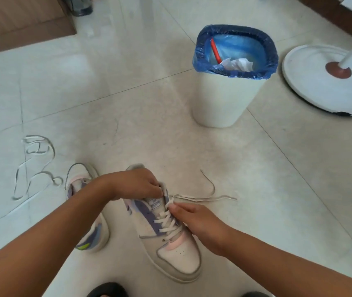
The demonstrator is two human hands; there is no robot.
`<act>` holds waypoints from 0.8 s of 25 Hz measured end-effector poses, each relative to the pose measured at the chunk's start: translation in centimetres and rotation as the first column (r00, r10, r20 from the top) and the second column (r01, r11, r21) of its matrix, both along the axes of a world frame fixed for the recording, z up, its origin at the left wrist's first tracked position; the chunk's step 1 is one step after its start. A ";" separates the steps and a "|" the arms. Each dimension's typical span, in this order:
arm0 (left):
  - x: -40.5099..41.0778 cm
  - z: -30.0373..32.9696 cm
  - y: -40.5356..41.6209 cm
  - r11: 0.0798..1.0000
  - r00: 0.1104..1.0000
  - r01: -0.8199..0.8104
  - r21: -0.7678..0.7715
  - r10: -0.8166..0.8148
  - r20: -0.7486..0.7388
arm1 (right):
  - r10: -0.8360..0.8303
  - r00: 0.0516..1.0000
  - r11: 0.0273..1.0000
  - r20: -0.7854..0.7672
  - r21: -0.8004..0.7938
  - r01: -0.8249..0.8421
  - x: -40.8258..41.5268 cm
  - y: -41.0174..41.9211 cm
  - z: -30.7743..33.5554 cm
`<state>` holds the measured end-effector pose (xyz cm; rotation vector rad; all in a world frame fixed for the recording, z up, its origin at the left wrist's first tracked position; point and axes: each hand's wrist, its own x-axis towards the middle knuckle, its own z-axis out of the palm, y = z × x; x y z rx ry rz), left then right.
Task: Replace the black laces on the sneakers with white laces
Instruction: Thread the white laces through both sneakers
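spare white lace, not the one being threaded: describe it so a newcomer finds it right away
Start at the white bin with the blue liner, then look across the tiled floor to the far left. The loose white lace lies there in tangled loops, just left of the second sneaker. Unlike the lace in the near sneaker, neither hand touches it.

- A room in a home, with a pale glossy tiled floor (149,103).
- A white waste bin (224,97) lined with a blue bag stands on it.
- The round white base of a standing fan (325,88) sits beside the bin.
- Brown wooden furniture (21,20) fills the far left corner.
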<state>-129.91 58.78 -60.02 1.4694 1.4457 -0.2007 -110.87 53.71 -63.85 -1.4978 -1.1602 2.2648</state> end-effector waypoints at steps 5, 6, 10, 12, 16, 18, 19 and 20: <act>0.8 -0.4 0.1 0.999 0.997 -0.045 0.009 0.045 -0.063 | -0.384 0.911 0.919 -0.149 -0.156 0.362 -1.2 0.2 0.3; 0.9 -0.5 0.0 0.999 0.997 -0.045 -0.006 0.044 -0.069 | -0.417 0.900 0.904 -0.123 -0.160 0.397 -1.4 0.3 0.4; 1.1 -0.6 0.0 0.997 0.996 -0.064 -0.048 0.061 -0.061 | -0.496 0.865 0.859 -0.075 -0.189 0.477 -1.4 0.5 0.4; 1.0 -0.6 0.0 0.996 0.996 -0.074 -0.043 0.071 -0.060 | -0.489 0.868 0.864 -0.092 -0.185 0.467 -1.5 0.4 0.2; 1.3 -0.7 -0.1 0.995 0.996 -0.088 -0.045 0.087 -0.031 | -0.442 0.895 0.892 -0.060 -0.141 0.430 -1.5 0.3 0.5; 1.3 -0.6 -0.2 0.995 0.995 -0.090 -0.045 0.088 -0.042 | -0.373 0.924 0.925 0.089 -0.036 0.377 -1.2 0.6 0.4; 1.3 -0.6 -0.2 0.994 0.994 -0.096 -0.046 0.094 -0.047 | -0.319 0.921 0.948 0.225 0.054 0.315 -1.1 0.6 0.4; 1.3 -0.6 -0.2 0.994 0.994 -0.101 -0.048 0.099 -0.050 | -0.272 0.902 0.961 0.335 0.146 0.236 -1.0 0.6 0.3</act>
